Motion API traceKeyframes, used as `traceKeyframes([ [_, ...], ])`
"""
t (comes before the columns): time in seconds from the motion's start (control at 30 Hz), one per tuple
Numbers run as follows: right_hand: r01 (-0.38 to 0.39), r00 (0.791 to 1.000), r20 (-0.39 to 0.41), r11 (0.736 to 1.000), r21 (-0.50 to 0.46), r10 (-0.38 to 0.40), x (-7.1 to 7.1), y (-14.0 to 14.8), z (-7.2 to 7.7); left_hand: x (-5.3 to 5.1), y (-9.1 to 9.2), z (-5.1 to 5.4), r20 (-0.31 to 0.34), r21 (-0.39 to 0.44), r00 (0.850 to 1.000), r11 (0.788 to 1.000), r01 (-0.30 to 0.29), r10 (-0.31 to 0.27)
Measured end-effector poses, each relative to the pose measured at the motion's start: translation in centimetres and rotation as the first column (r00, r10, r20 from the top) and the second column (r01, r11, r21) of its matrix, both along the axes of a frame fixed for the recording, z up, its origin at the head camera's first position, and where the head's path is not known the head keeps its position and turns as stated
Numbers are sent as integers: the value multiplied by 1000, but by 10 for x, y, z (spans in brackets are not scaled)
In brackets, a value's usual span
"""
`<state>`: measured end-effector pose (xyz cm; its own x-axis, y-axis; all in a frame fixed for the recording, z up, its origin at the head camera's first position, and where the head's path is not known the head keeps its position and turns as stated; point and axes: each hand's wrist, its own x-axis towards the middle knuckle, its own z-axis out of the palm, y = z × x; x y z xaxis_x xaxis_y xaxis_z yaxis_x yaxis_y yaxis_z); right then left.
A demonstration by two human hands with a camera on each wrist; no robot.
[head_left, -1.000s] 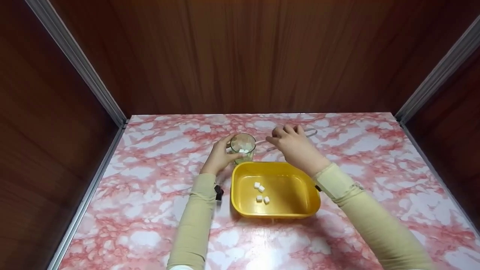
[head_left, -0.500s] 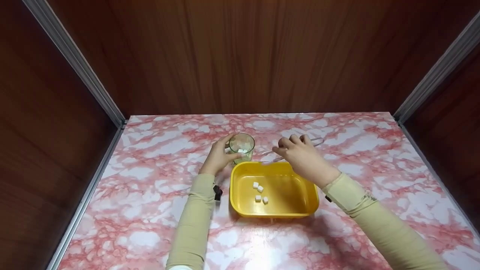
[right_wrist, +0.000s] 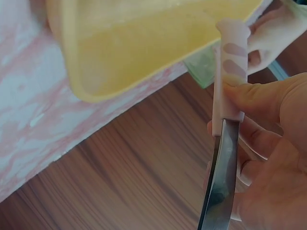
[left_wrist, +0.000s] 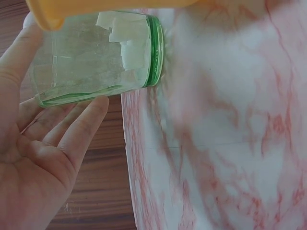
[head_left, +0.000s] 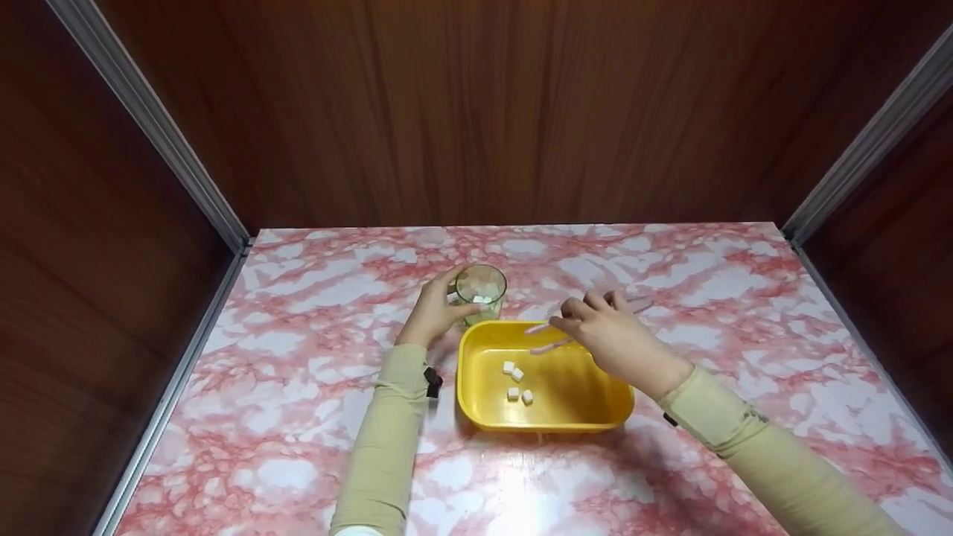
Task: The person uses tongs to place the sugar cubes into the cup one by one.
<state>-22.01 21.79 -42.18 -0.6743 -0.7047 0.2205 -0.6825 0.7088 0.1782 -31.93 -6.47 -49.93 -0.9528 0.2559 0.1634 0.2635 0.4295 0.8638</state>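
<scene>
My left hand (head_left: 435, 313) grips a clear greenish drinking glass (head_left: 482, 305) that stands upright behind the yellow tub (head_left: 545, 427). Several white cubes (left_wrist: 129, 45) lie at the bottom of the glass in the left wrist view. My right hand (head_left: 618, 339) holds a pair of tongs (right_wrist: 225, 158) by its metal arms, thumb on one side and fingers on the other. The pale pink tips (head_left: 549, 348) of the tongs are apart, with nothing between them, over the tub's back part. Several small white cubes (head_left: 514, 394) sit on the tub floor, left of centre.
A table with a red and white marbled top (head_left: 298, 417) carries everything. Dark wood-grain panels (head_left: 476, 112) rise at the back and both sides, with metal strips (head_left: 160, 126) at the corners.
My right hand has brought the tongs from beside the glass rim toward me and slightly right, over the tub. The tips have parted from the glass. My left hand stays on the glass.
</scene>
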Motion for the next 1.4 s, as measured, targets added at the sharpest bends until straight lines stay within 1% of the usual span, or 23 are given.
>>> traceKeyframes([
  [0.17,-13,1000,8,1000,1,13,6,4,-4,0,-1,0,-6,1,1000,1000,-1,1],
  [0.3,-8,1000,20,1000,-1,8,10,6,-7,0,-1,1,-3,-10,1000,1000,-5,5],
  [0.43,-7,999,36,1000,-6,7,13,8,-9,0,0,1,-8,-2,1000,1000,-1,1],
  [0.67,-40,998,42,999,-4,40,19,7,-19,0,0,2,-10,-20,1000,1000,-5,5],
  [0.9,-65,995,77,998,25,63,26,2,-27,0,0,2,-19,-32,1000,999,-10,10],
  [1.07,-78,994,73,996,36,76,27,-1,-31,0,0,2,-14,-28,1000,1000,-8,8],
  [1.3,-115,992,46,992,46,113,28,-4,-38,0,0,2,-8,-27,1000,999,-19,18],
  [1.4,-120,992,43,991,58,118,28,-4,-39,0,0,1,-5,-7,1000,1000,-10,10],
])
